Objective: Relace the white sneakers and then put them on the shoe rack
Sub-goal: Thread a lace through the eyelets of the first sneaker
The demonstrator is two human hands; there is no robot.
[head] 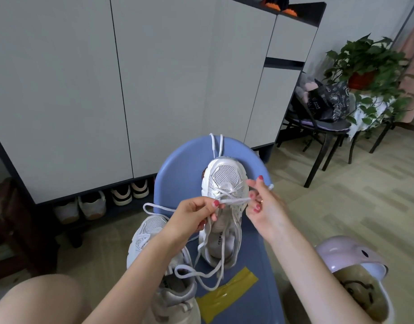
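A white sneaker [224, 178] lies on a blue stool [178, 174], toe pointing away from me. Its white lace [235, 201] is stretched across the tongue between both hands. My left hand [194, 216] pinches one lace end over the shoe's opening. My right hand [264, 204] pinches the other end at the shoe's right side, with the lace tip sticking out past the fingers. Loose lace loops hang down toward me. A second white sneaker [150, 237] lies at the stool's left edge, partly hidden by my left forearm.
A tall grey cabinet [131, 78] stands behind the stool, with several shoes on its low open shelf [103, 199]. Yellow tape [227, 295] lies on the stool near me. A pink helmet [355, 272] sits at the lower right. Chairs and a potted plant [364, 64] stand at the right.
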